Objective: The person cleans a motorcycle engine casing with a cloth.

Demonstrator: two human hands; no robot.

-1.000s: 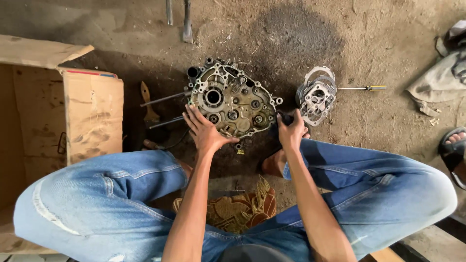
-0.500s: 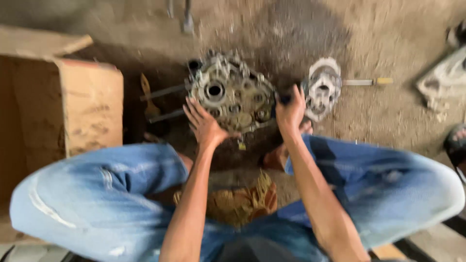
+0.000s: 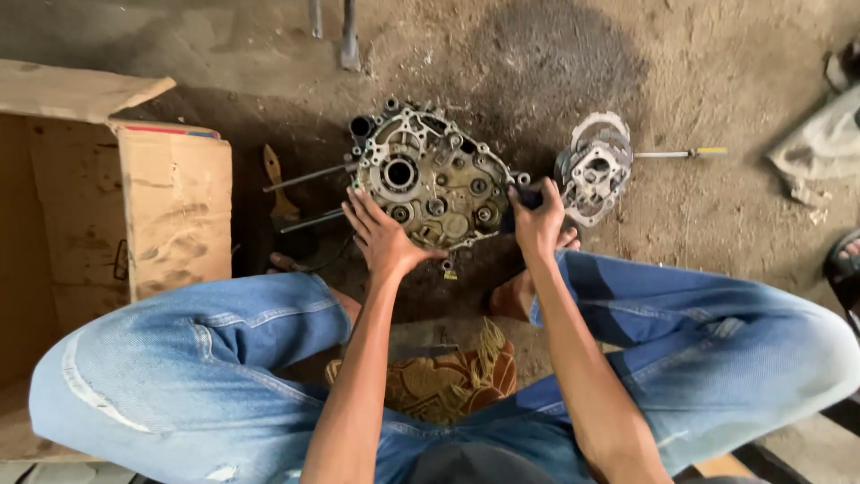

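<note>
A greasy metal engine crankcase lies flat on the dirt floor between my knees, with long studs sticking out to its left. My left hand rests on the near left edge of the case, fingers spread. At the right rim of the case, my right hand is closed around a dark tool handle. A smaller metal engine part lies just right of that hand.
An open cardboard box stands at the left. A brush lies beside the studs. A screwdriver with a yellow end lies right of the small part. Cloth and a sandal sit far right.
The view swung and blurred, then steadied. Both hands stay on the crankcase, the right one still gripping the tool at its right rim.
</note>
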